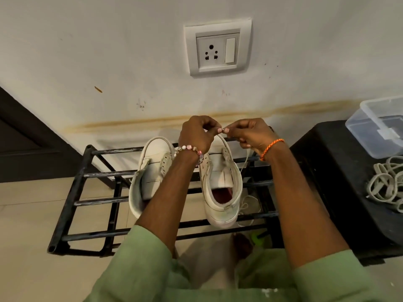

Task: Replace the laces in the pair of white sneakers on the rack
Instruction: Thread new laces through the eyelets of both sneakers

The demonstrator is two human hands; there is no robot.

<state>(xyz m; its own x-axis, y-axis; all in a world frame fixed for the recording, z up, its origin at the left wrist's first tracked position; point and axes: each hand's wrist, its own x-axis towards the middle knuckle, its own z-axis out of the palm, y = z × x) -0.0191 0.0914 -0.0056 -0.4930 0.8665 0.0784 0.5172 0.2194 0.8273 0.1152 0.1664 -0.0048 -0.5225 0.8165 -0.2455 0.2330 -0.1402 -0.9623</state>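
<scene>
Both hands, left hand (197, 136) and right hand (248, 136), pinch the limp, light white flat shoelace (219, 133) by its stiff tip above the right white leather sneaker (220, 184) at the black metal rack's (72, 188) back edge.

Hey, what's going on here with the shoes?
A person is relacing white sneakers on a black metal rack. Both hands meet above the toe of the right sneaker: the left hand and right hand pinch the end of a white lace, which trails down beside that shoe. The left sneaker has empty eyelets. A pile of laces lies on the black stand to the right, by a clear plastic box.
</scene>
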